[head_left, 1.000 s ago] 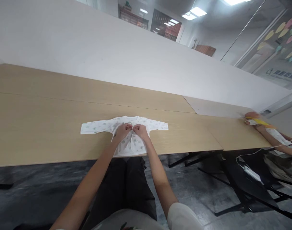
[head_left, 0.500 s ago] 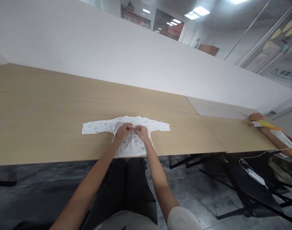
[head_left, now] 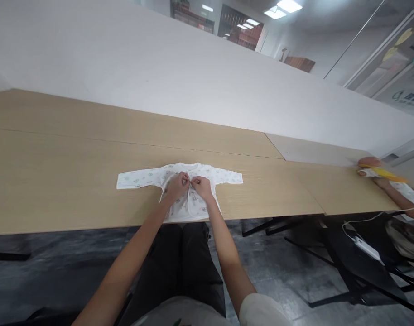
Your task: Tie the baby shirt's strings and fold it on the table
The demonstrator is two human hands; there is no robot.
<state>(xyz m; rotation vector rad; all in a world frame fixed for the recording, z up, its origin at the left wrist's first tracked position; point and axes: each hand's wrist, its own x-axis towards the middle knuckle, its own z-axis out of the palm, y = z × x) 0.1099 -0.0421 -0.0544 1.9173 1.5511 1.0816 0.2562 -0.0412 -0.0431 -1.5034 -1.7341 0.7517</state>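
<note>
A small white printed baby shirt (head_left: 184, 209) lies flat on the tabletop, its sleeves spread to both sides and its hem near the front edge. My left hand (head_left: 178, 184) is over the upper chest, thumb and fingertips pinched together on the front opening. Close beside it, my right hand (head_left: 201, 186) pinches the other side of that opening. The fingertips of both hands almost meet below the neckline. Whatever small fastening lies between them is too small to make out.
The long wooden table (head_left: 74, 181) runs along a white partition (head_left: 125, 68). At the far right a co-worker's arm (head_left: 387, 192) rests by a doll-like thing with yellow cloth (head_left: 390, 174). A black chair (head_left: 356, 267) holds a white power strip (head_left: 367, 248).
The hands stay at the shirt's front opening, their fingertips slightly farther apart than before. The whole view has shifted a little.
</note>
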